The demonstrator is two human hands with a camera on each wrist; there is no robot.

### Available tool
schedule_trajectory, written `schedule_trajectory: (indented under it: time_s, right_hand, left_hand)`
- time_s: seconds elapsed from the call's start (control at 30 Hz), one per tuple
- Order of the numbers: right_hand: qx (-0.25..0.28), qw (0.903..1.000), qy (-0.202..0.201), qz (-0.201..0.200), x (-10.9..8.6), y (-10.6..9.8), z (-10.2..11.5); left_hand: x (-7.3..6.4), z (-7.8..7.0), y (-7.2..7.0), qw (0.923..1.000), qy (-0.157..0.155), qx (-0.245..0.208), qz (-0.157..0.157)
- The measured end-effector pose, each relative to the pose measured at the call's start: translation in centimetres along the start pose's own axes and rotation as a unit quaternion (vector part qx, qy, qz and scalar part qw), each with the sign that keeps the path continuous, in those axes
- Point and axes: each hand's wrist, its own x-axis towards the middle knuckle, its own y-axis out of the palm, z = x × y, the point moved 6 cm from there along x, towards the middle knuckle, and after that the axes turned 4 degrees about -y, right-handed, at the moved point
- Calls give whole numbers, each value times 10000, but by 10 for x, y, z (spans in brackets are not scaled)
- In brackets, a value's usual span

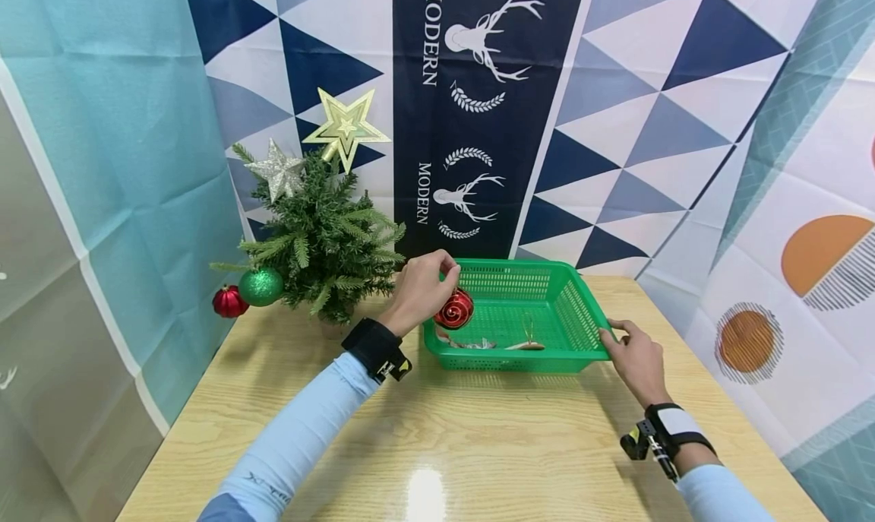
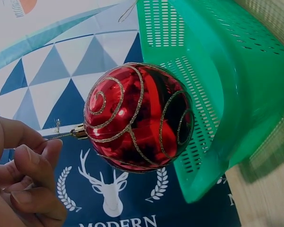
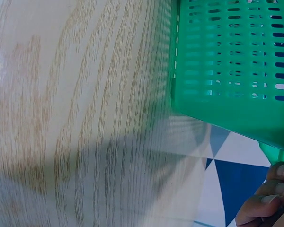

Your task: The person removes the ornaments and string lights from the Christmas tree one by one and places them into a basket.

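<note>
While the left hand [image 1: 420, 288] pinches the hanger of a red bauble [image 1: 454, 309] above the near-left corner of the green basket [image 1: 577, 317], the right hand [image 1: 632, 359] grips the basket's right rim; a small tree [image 1: 324, 241] stands left of the basket.

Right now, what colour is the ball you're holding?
Shiny red ball with gold glitter swirls, clearest in the left wrist view.

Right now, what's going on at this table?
A person's left hand pinches a red glitter-swirled bauble by its hanging loop, holding it over the left rim of a green basket. The right hand grips the basket's right edge. A few small ornaments lie on the basket floor. A small tree stands at the left, already carrying two stars, a green ball and a red ball.
</note>
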Motion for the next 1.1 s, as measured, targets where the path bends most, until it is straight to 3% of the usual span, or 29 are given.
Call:
schedule_trajectory:
  time_s: [0.6,1.1]
  right_hand:
    - [14,10000,-7,-36,0,1,-3]
    - [34,9999,-107,49,0,3,-4]
  left_hand:
    - [11,-1,20,9995,50,239,205]
    - [17,2,48,9973,51,560,472]
